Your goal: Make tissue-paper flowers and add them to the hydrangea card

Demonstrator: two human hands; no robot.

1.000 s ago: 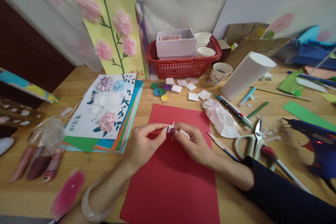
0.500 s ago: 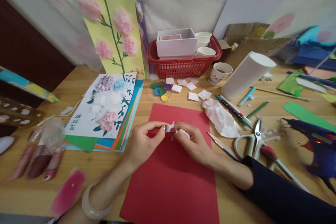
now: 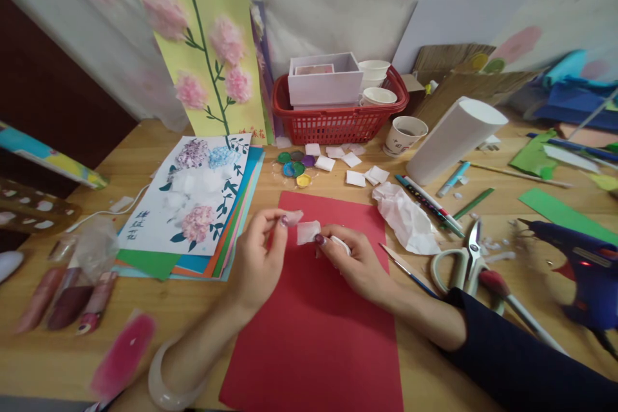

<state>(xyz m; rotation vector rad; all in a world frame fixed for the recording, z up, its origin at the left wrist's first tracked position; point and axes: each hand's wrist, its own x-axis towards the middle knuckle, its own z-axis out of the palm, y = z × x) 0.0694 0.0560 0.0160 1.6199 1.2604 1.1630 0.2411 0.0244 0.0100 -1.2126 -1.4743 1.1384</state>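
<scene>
Over the upper part of a red sheet (image 3: 321, 335), my left hand (image 3: 258, 257) pinches a small thin piece of white tissue (image 3: 293, 217) between thumb and fingertips. Just to its right, my right hand (image 3: 355, 261) grips a small square of white tissue (image 3: 308, 232) at its edge, with more white tissue (image 3: 341, 244) tucked in its fingers. The two held pieces are apart. Crumpled white tissue (image 3: 405, 215) lies right of the sheet's top corner. Several folded white squares (image 3: 356, 177) rest beyond the sheet, beside small paint pots (image 3: 288, 168).
A red basket (image 3: 333, 125) stands at the back, with a paper cup (image 3: 404, 135) and a white roll (image 3: 454, 138) to its right. Scissors (image 3: 470, 264) and a glue gun (image 3: 584, 264) lie at right. Flower artwork (image 3: 167, 219) tops coloured papers at left.
My left hand has moved slightly left and up, away from my right hand, with a thin tissue piece now separate in its fingers. The square in my right hand shows more fully.
</scene>
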